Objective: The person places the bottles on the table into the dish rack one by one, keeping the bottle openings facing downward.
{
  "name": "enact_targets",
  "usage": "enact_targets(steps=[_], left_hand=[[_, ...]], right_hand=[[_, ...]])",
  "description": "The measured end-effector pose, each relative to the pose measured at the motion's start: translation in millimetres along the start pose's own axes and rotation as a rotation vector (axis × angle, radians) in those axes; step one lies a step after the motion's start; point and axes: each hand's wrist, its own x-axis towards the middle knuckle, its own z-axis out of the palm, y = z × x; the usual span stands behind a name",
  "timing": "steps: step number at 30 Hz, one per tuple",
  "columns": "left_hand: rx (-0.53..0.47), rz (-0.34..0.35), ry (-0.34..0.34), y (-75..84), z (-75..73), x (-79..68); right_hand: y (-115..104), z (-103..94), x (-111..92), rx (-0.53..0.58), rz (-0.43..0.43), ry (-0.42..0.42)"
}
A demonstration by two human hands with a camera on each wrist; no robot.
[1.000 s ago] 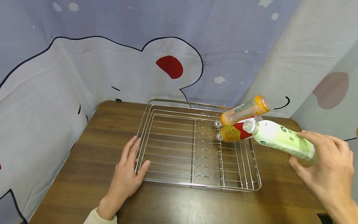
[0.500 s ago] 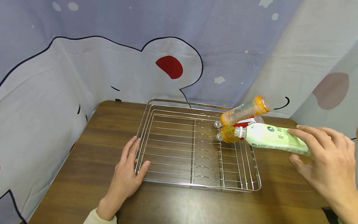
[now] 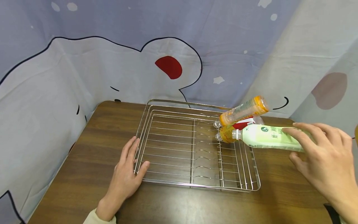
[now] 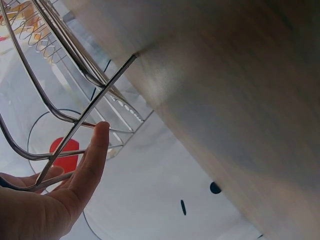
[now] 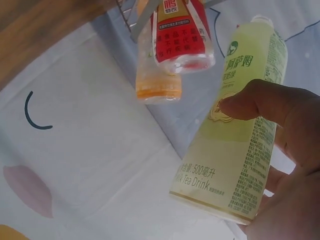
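Observation:
A wire dish rack (image 3: 192, 152) stands on the wooden table. My left hand (image 3: 126, 174) rests against its left side, fingers extended, the thumb over the inner edge; in the left wrist view a straight finger touches a rack wire. My right hand (image 3: 324, 152) grips a pale green milk tea bottle (image 3: 271, 137) near its base, thumb on the label in the right wrist view. The bottle lies nearly level over the rack's right side, its uncapped neck pointing left. Partly behind it is a yellow-and-red bottle (image 3: 227, 133); whether they touch is unclear.
An empty clear bottle with orange bands (image 3: 243, 111) leans across the rack's back right, base raised. Patterned cloth (image 3: 126, 68) hangs behind the table and along its sides. Bare wooden table (image 3: 92, 158) shows left of the rack.
My right hand has moved the milk tea bottle left and slightly down, tilting it closer to level over the rack. The left hand and the other bottles stay in place.

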Motion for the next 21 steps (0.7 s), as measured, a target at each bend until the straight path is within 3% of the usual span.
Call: enact_targets(steps=[11, 21], left_hand=[[0.011, 0.008, 0.002, -0.1, 0.1, -0.5], [0.009, 0.012, 0.001, -0.2, 0.0, 0.0]], right_hand=[[-6, -2.3, 9, -0.031, -0.105, -0.080], [-18, 8.4, 23, -0.042, -0.255, 0.002]])
